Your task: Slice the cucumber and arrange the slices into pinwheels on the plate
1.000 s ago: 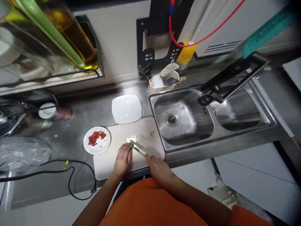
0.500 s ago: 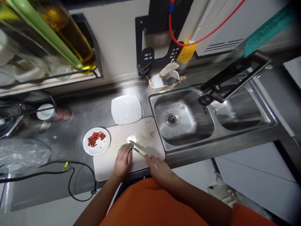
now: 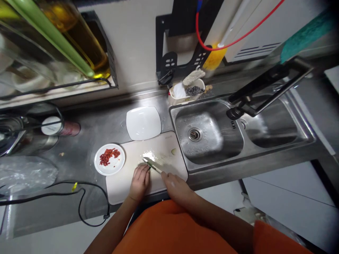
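Note:
My right hand [image 3: 176,186] is closed around the handle of a kitchen knife [image 3: 154,165], its blade pointing left over the white cutting board [image 3: 122,187]. Close to the blade, my left hand [image 3: 140,179] rests on the board with curled fingers. They press on a small green vegetable piece [image 3: 149,168], mostly hidden by the fingers and knife. Wet, pale bits glisten behind the blade. A small green slice [image 3: 173,151] lies near the board's right edge. Over the board's left corner sits a white plate [image 3: 96,164] with chopped red pieces [image 3: 107,156].
Behind the board stands a white square dish [image 3: 143,123]. To the right is a steel double sink [image 3: 201,141] with a black faucet [image 3: 254,88]. A caddy [image 3: 185,100] holds scrubbers by the wall. A black cable [image 3: 90,223] and a clear plastic bag [image 3: 26,173] lie at left.
The knife blade has shifted slightly against the green piece at my left fingertips. The small slice at right has turned a little. The whole view has moved slightly.

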`<state>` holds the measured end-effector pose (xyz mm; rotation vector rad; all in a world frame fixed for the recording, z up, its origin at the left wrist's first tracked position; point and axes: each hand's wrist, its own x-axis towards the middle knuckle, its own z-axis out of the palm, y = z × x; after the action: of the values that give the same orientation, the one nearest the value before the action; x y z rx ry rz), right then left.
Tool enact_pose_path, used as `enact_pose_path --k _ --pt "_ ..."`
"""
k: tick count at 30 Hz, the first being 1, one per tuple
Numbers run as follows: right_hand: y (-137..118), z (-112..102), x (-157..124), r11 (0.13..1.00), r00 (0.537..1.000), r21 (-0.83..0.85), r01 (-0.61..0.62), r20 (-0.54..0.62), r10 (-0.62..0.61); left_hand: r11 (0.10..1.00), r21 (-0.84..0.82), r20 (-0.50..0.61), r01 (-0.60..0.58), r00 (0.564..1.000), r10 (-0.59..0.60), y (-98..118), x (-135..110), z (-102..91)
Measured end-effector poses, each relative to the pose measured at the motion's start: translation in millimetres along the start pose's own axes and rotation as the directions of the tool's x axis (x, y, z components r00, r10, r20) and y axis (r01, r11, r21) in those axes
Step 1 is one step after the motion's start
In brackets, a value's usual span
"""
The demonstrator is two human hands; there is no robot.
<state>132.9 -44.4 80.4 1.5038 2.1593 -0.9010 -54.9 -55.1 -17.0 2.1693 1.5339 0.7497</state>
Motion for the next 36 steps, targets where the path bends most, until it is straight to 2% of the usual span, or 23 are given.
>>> enact_pose_path --k 7,15,22,27,36 --pt "-2.4 0.5 19.8 0.997 0.999 0.079 -0.012 0.052 0.008 1.000 -0.007 0.019 0.003 1.000 -0.003 0.2 1.0 -0.7" --pt "-2.6 17.3 24.1 0.999 0.999 0.044 -0.022 -0.044 0.024 1.000 -0.015 0.013 0.003 1.000 -0.003 0.8 2.1 -1.9" --pt "8.0 20.7 4.7 0.999 0.997 0.013 -0.037 -0.063 0.038 1.000 -0.016 0.003 -0.007 1.000 0.007 0.7 1.9 -2.3" --pt "6.2 16.8 -15.2 0.999 0.999 -0.018 -0.045 -0.010 0.045 1.000 -0.009 -0.016 -0.012 1.000 0.012 0.2 0.4 -1.5" --pt "2.2 13.4 -20.8 0.998 0.998 -0.018 -0.068 0.005 0.068 1.000 0.004 -0.018 -0.013 1.000 0.014 -0.3 -0.2 -0.6"
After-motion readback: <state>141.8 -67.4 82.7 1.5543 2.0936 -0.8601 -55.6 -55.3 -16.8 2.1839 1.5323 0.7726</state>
